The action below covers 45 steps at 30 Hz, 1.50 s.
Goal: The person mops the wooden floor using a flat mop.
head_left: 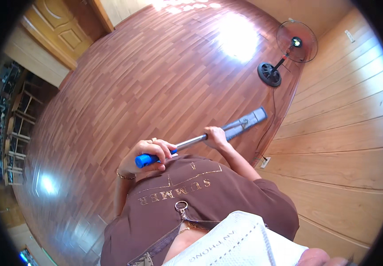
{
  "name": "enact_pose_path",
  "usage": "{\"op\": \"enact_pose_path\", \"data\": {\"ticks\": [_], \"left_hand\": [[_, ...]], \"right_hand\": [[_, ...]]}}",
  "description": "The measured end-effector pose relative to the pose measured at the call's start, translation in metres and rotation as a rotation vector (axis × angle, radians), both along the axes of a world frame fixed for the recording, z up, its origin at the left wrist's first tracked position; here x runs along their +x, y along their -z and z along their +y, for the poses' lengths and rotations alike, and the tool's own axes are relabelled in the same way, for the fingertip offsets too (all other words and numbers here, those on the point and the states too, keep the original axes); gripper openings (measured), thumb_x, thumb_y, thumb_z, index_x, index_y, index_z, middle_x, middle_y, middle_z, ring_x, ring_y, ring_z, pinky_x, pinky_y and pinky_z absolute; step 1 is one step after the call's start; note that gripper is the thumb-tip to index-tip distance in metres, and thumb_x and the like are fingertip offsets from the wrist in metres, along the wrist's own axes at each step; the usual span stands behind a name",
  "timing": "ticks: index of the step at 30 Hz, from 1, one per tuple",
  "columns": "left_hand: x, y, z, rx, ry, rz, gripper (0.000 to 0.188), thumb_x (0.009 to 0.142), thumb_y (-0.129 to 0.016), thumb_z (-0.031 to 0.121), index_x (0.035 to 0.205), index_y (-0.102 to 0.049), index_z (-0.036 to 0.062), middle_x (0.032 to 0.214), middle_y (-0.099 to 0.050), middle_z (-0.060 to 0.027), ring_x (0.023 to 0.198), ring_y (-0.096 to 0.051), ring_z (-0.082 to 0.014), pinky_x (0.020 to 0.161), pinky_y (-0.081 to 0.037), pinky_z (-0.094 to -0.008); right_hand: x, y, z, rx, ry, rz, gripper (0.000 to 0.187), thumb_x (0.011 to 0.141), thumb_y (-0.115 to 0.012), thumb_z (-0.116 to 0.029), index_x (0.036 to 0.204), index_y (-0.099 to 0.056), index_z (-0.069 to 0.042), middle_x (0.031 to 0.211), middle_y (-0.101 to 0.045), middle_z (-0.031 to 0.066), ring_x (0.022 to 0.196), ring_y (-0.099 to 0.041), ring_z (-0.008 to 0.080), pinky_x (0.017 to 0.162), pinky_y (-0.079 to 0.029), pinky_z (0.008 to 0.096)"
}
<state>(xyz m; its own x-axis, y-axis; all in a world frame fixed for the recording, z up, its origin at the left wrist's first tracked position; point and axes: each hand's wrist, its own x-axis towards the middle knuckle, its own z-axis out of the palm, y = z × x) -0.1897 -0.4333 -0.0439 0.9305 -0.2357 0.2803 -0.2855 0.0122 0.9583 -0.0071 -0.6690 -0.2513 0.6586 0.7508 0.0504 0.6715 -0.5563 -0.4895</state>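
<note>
A flat mop with a silver pole (190, 142) slants across in front of my body. Its blue end grip (146, 160) pokes out of my left hand (149, 150), whose fingers curl over it. Further along, my right hand (216, 136) is wrapped round the pole, closer to the mop head. The long grey-blue mop head (247, 123) reaches out to the right, over the floor near the wooden wall. Whether its pad touches the floor I cannot tell.
A black standing fan (270, 73) is at the far right, its cord (274, 115) trailing along the wall to a socket (265, 162). Glossy wood-plank flooring (125, 88) spreads ahead. Wooden chairs (18, 137) line the left side; a wooden door (58, 26) is at the far left.
</note>
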Motion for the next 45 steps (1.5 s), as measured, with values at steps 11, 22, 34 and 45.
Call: {"op": "enact_pose_path", "data": {"ticks": [11,22,34,45], "left_hand": [[0.083,-0.040,0.068,0.030,0.229,-0.036,0.016,0.072,-0.080,0.008,0.078,-0.065,0.0038,0.083,-0.068,-0.0083,0.089,-0.065,-0.0241,0.095,-0.049,-0.0416],[0.117,-0.052,0.171,0.133,0.210,-0.118,0.018,0.073,-0.079,0.010,0.078,-0.063,0.0043,0.083,-0.069,-0.0081,0.088,-0.066,-0.0245,0.093,-0.049,-0.0401],[0.155,-0.056,0.232,0.274,-0.128,-0.114,0.017,0.073,-0.078,0.010,0.076,-0.062,0.0061,0.084,-0.068,-0.0068,0.095,-0.065,-0.0242,0.090,-0.048,-0.0381],[0.186,0.010,0.248,0.125,-0.563,0.071,0.015,0.079,-0.074,0.007,0.085,-0.061,0.0030,0.098,-0.065,-0.0107,0.095,-0.060,-0.0180,0.085,-0.048,-0.0334]], "right_hand": [[-0.003,-0.022,0.031,-0.029,0.216,0.043,0.014,0.072,-0.064,-0.022,0.071,-0.062,-0.007,0.076,-0.065,0.0144,0.078,-0.065,0.0335,0.067,-0.051,0.0464],[0.035,-0.025,0.140,0.181,0.229,0.046,0.032,0.078,-0.068,-0.034,0.066,-0.060,-0.005,0.070,-0.063,0.0147,0.075,-0.064,0.0339,0.066,-0.049,0.0451],[0.159,-0.018,0.256,0.102,-0.048,0.004,0.010,0.072,-0.063,-0.016,0.068,-0.059,-0.008,0.072,-0.063,0.0137,0.076,-0.063,0.0353,0.066,-0.049,0.0455],[0.282,0.027,0.379,-0.048,-0.321,0.077,0.017,0.071,-0.065,-0.010,0.088,-0.064,-0.014,0.098,-0.065,0.0096,0.095,-0.061,0.0335,0.079,-0.050,0.0421]]}}
